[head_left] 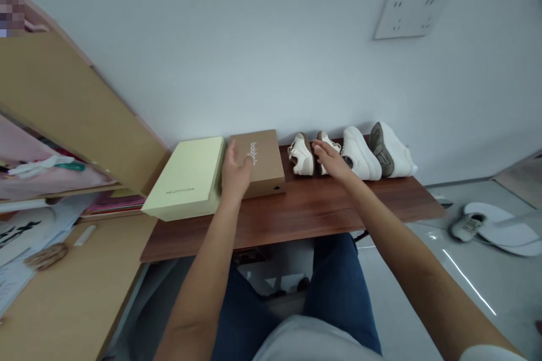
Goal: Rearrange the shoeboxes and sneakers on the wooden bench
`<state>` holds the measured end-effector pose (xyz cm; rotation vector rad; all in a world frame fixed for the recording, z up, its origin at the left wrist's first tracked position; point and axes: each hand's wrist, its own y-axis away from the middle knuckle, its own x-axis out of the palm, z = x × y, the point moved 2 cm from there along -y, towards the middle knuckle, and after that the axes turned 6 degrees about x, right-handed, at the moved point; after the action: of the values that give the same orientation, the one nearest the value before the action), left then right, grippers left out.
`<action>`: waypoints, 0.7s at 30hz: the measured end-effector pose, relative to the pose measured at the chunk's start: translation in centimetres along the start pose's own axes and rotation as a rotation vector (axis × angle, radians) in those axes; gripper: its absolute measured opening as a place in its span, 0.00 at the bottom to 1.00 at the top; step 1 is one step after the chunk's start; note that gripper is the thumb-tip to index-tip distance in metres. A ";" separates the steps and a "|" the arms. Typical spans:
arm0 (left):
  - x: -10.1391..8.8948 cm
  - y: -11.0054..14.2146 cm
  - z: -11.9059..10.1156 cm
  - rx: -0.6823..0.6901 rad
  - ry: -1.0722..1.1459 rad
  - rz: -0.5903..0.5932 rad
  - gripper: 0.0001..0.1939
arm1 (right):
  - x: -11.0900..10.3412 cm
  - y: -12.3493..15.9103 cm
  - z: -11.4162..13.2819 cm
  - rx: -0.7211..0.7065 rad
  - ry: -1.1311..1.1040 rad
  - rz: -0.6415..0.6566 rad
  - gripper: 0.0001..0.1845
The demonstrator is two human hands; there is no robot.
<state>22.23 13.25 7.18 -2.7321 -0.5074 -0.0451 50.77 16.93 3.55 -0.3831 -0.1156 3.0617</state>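
My left hand [236, 172] is at the left side of a brown shoebox [265, 169], its fingers stretched along the lid and its thumb apart. Beside it lies a pale yellow shoebox [190, 169] with a closed lid. My right hand [331, 160] reaches over a small white shoe [329, 140] and partly hides it; the fingers are extended. Whether they touch the shoe I cannot tell. Its small white mate [302, 157] stands just to the left. Farther right are a larger white shoe [359, 155] and another white shoe [392, 152] tipped so its grey-brown sole shows.
Boxes and shoes rest on a narrow reddish-brown wooden bench [305, 208] against the wall. A wooden desk [80, 282] with papers and shelving adjoins at left. A wall socket plate [412, 14] is above right. A blurred shoe [467, 227] lies on the floor.
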 end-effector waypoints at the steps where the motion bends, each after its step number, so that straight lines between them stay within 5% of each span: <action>1: 1.5 0.5 -0.2 -0.007 0.024 0.054 0.29 | -1.1 -0.1 -0.1 0.014 0.011 -0.022 0.27; 6: 8.9 3.2 1.8 -0.074 0.081 0.239 0.29 | -4.3 0.1 -2.1 0.083 0.054 -0.098 0.25; 10: 12.8 4.5 5.1 -0.198 0.066 0.278 0.28 | -5.0 0.5 -4.5 0.080 0.124 -0.135 0.27; 16: 14.5 5.2 9.6 -0.216 -0.027 0.160 0.32 | -3.8 0.2 -7.4 0.108 0.206 -0.230 0.34; 21: 15.4 5.4 11.9 -0.298 -0.069 0.155 0.23 | -2.8 -0.2 -8.1 0.172 0.284 -0.225 0.39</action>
<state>38.16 17.99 -4.31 -3.0654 -0.3274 0.0153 55.51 17.48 -3.55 -0.7309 0.1088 2.7366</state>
